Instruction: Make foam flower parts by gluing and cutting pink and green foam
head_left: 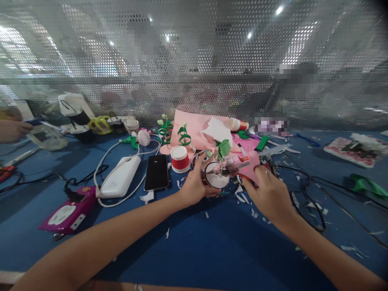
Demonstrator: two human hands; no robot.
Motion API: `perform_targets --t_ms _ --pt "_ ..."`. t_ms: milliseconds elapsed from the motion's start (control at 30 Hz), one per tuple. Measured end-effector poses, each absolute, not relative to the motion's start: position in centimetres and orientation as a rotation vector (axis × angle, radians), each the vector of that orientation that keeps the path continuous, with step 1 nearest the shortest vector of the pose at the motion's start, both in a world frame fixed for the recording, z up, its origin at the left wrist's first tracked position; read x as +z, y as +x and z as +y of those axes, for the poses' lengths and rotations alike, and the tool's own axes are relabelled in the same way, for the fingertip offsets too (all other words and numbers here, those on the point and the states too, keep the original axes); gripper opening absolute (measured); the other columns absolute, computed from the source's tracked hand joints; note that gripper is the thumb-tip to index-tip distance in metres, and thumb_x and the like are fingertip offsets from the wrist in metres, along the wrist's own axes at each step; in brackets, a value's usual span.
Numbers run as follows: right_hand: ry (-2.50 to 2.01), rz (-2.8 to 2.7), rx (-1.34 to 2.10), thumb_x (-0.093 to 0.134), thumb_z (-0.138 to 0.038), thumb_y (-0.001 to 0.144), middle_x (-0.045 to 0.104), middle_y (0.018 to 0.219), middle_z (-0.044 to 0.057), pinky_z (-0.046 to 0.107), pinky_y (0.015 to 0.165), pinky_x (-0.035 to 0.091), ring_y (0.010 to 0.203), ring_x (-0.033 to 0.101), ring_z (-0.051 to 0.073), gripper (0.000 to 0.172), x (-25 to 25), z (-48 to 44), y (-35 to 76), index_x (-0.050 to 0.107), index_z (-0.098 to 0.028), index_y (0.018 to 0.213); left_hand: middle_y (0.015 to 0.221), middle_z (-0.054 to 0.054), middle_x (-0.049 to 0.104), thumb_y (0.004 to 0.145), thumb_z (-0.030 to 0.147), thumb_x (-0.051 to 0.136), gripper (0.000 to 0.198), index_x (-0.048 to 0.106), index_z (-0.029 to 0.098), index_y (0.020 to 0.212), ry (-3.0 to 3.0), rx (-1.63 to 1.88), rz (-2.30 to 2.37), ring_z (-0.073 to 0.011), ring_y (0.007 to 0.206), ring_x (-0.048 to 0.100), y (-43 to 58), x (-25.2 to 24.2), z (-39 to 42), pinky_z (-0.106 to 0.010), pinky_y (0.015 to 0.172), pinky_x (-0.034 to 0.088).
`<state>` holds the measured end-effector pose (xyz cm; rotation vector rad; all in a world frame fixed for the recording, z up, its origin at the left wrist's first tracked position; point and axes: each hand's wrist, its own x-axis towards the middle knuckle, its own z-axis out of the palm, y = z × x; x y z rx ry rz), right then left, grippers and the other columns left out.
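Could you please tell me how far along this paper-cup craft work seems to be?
Done, apparently: curled green spirals stand by the pink sheet, with cut scraps around. In hand: the left hand holds a red cup sideways; the right hand aims a glue gun at it. Left, probably: the second cup, upside down and bare.

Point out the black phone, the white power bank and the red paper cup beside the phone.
black phone point(156, 172): head view, screen centre.
white power bank point(120, 182): head view, middle of top face.
red paper cup point(180, 162): head view, its red band.
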<state>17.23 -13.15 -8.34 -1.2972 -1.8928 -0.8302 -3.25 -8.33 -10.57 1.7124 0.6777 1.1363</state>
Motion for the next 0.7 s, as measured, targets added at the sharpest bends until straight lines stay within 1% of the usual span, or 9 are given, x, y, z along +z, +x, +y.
perform_targets --t_ms 67,133,267,300,433,467,567,700 --pt "-1.268 -1.892 -0.862 0.047 -0.025 0.086 0.063 0.071 0.01 0.026 0.052 0.039 0.067 0.06 0.02 0.013 -8.25 -13.2 17.09 0.052 -0.013 0.089 0.145 -0.014 0.032 0.051 0.013 0.08 0.111 0.018 0.034 0.14 1.71 1.129 0.671 -0.0341 0.108 0.057 -3.26 -10.56 -8.33 -0.052 0.078 0.056" --pt "-1.26 -1.888 -0.87 0.048 -0.024 0.086 0.063 0.071 0.01 0.026 0.051 0.038 0.067 0.061 0.02 0.012 -8.21 -13.22 17.03 0.053 -0.013 0.089 0.145 -0.014 0.031 0.052 0.015 0.081 0.111 0.016 0.034 0.14 1.714 1.116 0.683 -0.0347 0.109 0.056 -3.3 -10.48 -8.3 -0.052 0.078 0.056" --pt "-1.268 -1.888 -0.86 0.048 -0.024 0.086 0.063 0.072 0.01 0.025 0.052 0.039 0.068 0.061 0.02 0.013 -8.22 -13.26 17.12 0.053 -0.013 0.088 0.143 -0.013 0.035 0.05 0.015 0.082 0.113 0.017 0.032 0.141 1.732 1.126 0.702 -0.0364 0.122 0.045 -3.34 -10.31 -8.28 -0.053 0.084 0.054" --pt "-1.268 -1.891 -0.86 0.048 -0.024 0.086 0.063 0.072 0.01 0.025 0.052 0.039 0.067 0.061 0.019 0.013 -8.2 -13.28 17.15 0.053 -0.012 0.088 0.144 -0.013 0.035 0.051 0.015 0.081 0.112 0.017 0.032 0.141 1.719 1.129 0.698 -0.0361 0.121 0.045 -3.32 -10.28 -8.31 -0.052 0.084 0.054" --pt "-1.268 -1.906 -0.87 0.048 -0.023 0.086 0.063 0.071 0.009 0.025 0.05 0.038 0.065 0.061 0.019 0.011 -8.03 -13.41 17.2 0.054 -0.013 0.086 0.146 -0.011 0.029 0.054 0.015 0.079 0.108 0.017 0.037 0.139 1.638 1.115 0.703 -0.0344 0.11 0.055 -3.19 -10.22 -8.54 -0.05 0.072 0.059" --pt "-1.272 -1.909 -0.877 0.048 -0.023 0.086 0.063 0.07 0.009 0.025 0.05 0.038 0.065 0.061 0.019 0.011 -7.97 -13.44 17.21 0.054 -0.014 0.086 0.146 -0.011 0.029 0.054 0.015 0.08 0.108 0.017 0.037 0.139 1.634 1.117 0.707 -0.0342 0.11 0.055 -3.16 -10.22 -8.59 -0.05 0.072 0.059" --pt "-1.281 -1.916 -0.899 0.048 -0.022 0.086 0.063 0.069 0.008 0.025 0.05 0.038 0.063 0.06 0.018 0.01 -7.81 -13.53 17.27 0.054 -0.014 0.085 0.145 -0.01 0.032 0.055 0.014 0.079 0.105 0.019 0.036 0.139 1.642 1.145 0.703 -0.0335 0.117 0.05 -3.12 -10.23 -8.68 -0.052 0.083 0.055" --pt "-1.292 -1.914 -0.903 0.046 -0.022 0.086 0.063 0.069 0.008 0.025 0.052 0.04 0.064 0.061 0.018 0.01 -7.72 -13.6 17.39 0.054 -0.015 0.086 0.143 -0.011 0.034 0.056 0.014 0.078 0.102 0.02 0.031 0.139 1.68 1.191 0.702 -0.0318 0.128 0.039 -3.12 -10.2 -8.56 -0.055 0.102 0.04"
